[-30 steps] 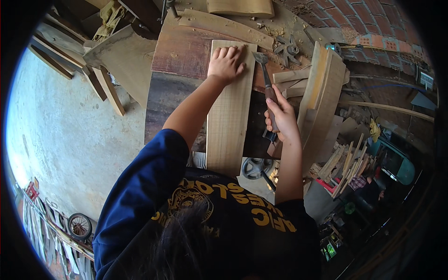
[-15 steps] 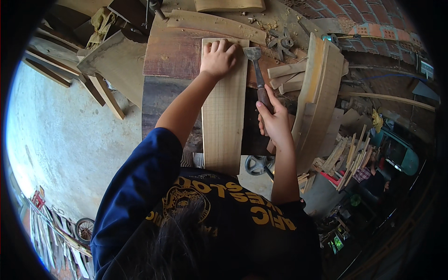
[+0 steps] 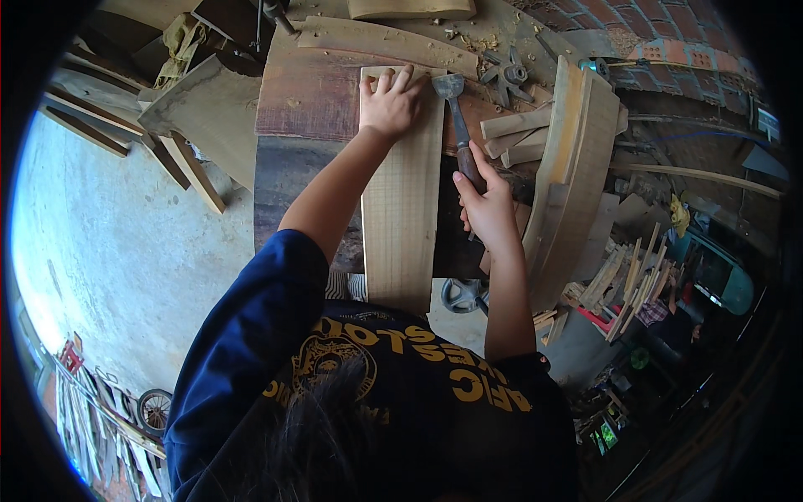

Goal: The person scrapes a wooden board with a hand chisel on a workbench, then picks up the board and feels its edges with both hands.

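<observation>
A long pale board (image 3: pixel 400 226) runs from near my body across the workbench (image 3: pixel 309 100). On its far end rests my left hand (image 3: pixel 391 105), pressing down with fingers bent and apart. My right hand (image 3: pixel 488 205) is closed round the dark wooden handle of a chisel (image 3: pixel 460 130), just right of the board. The chisel's wide, flared metal blade points away from me at the board's right edge, close to my left fingers. Whether the blade touches the board I cannot tell.
Curved planks (image 3: pixel 569 184) stand on the right, beside short wooden offcuts (image 3: pixel 519 138). Beyond the blade lies a spoked metal part (image 3: pixel 507 77) among shavings. A thin plank (image 3: pixel 389 43) lies across the far bench. A handwheel (image 3: pixel 462 294) shows below the bench; a person (image 3: pixel 667 322) is far right.
My right hand and the chisel have shifted slightly left and away from me, bringing the blade to the board's edge. My left hand stays almost in place on the board.
</observation>
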### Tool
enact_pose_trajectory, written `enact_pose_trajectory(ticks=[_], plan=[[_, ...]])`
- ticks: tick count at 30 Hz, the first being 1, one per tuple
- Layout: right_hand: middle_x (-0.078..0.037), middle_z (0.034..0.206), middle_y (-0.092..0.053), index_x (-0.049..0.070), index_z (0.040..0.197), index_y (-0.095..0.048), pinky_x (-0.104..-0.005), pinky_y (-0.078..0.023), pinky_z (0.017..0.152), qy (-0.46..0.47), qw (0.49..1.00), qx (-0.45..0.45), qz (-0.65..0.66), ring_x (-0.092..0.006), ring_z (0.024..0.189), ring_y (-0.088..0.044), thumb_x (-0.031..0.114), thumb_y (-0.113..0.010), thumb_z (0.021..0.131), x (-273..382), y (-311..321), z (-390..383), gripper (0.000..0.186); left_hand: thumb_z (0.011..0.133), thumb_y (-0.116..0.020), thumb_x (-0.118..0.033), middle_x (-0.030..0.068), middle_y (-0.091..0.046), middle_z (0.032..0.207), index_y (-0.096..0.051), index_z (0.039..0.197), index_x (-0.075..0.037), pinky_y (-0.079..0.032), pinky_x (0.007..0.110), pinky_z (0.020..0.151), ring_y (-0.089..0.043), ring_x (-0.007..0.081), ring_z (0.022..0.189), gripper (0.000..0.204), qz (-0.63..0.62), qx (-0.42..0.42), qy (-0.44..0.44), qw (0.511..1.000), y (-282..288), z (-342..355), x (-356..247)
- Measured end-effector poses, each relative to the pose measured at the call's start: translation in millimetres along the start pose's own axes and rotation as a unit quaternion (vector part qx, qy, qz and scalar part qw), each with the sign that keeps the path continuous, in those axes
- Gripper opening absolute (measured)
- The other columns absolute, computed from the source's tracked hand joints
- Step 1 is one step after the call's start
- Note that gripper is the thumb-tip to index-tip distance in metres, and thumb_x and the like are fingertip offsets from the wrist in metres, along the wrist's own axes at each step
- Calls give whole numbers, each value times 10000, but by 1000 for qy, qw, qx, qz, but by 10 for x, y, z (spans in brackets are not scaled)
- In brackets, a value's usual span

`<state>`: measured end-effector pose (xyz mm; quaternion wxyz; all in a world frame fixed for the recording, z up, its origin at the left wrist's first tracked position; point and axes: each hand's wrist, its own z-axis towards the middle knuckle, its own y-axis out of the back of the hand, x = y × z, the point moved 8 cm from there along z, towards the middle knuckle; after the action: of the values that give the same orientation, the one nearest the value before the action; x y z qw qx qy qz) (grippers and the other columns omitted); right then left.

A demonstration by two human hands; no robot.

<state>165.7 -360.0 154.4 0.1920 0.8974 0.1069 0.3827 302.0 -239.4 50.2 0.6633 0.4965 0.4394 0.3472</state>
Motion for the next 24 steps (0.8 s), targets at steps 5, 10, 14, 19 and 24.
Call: enact_pose_trajectory(ticks=[5, 10, 14, 19, 24], plan=[[-19, 586, -510, 227, 1406, -405, -268, -422, 380, -13, 1000, -6, -25, -85, 440, -481, 163, -609, 896, -15, -31, 14, 553, 867, -517, -334, 21, -444, 1343, -439, 1354, -282, -272, 537, 987, -393, 224, 1244, 496, -50, -56, 53, 996, 64, 30, 100], [-18, 586, -506, 209, 1410, -400, -268, -419, 382, -3, 1000, -7, -31, -84, 441, -476, 167, -603, 900, -46, -6, 33, 550, 858, -547, -350, 11, -583, 1122, -591, 1204, -228, -309, 462, 959, -496, 211, 1106, 370, -112, -122, 66, 984, 4, 155, 308], [-17, 586, -505, 199, 1410, -398, -268, -418, 381, -10, 999, -8, -30, -82, 441, -475, 164, -601, 900, -63, 32, 41, 550, 837, -594, -373, 20, -623, 893, -689, 920, -171, -475, 379, 787, -587, 218, 945, 238, -75, -30, -77, 994, 93, 554, 196], [21, 581, -462, 217, 1413, -397, -238, -389, 368, -7, 1000, -1, -8, -69, 433, -459, 178, -605, 907, -105, 35, 63, 548, 811, -641, -296, 114, -669, 863, -667, 869, -90, -539, 411, 690, -661, 290, 808, 215, -40, 165, -148, 974, -16, 878, -13], [21, 579, -463, 220, 1417, -390, -239, -391, 377, -16, 1000, -3, -3, -66, 441, -459, 175, -605, 907, -90, 10, 37, 555, 743, -649, -151, 78, -660, 738, -643, 766, -97, -553, 379, 625, -668, 269, 695, 60, 3, 165, -264, 950, -44, 916, -177]])
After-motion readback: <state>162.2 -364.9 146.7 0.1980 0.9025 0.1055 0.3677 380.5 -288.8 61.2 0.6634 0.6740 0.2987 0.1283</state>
